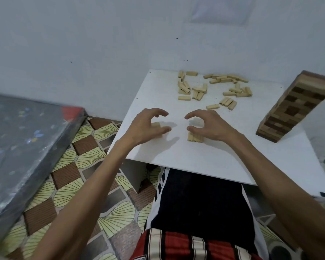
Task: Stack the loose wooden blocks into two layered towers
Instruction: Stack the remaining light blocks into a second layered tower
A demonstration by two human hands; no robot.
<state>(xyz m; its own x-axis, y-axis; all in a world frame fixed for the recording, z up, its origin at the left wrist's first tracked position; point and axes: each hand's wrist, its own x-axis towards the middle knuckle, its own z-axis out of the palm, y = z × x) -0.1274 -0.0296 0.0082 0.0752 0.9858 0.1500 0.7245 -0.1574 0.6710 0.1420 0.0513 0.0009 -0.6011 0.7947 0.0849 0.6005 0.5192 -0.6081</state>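
While my left hand (pixel 148 124) and right hand (pixel 210 126) hover empty, fingers parted, over two base layers (pixel 195 137), I should square each before stacking.

Near table (pixel 186 158) edge bare, open gap between left low stack (pixel 156 125) and right low stack (pixel 195 137), loose blocks (pixel 199 89) littering far side, tall tower (pixel 296 107) obstructing right edge, wall (pixel 101 53) behind

bare forearms (pixel 94 184); black shorts (pixel 201 201) with white side stripes.
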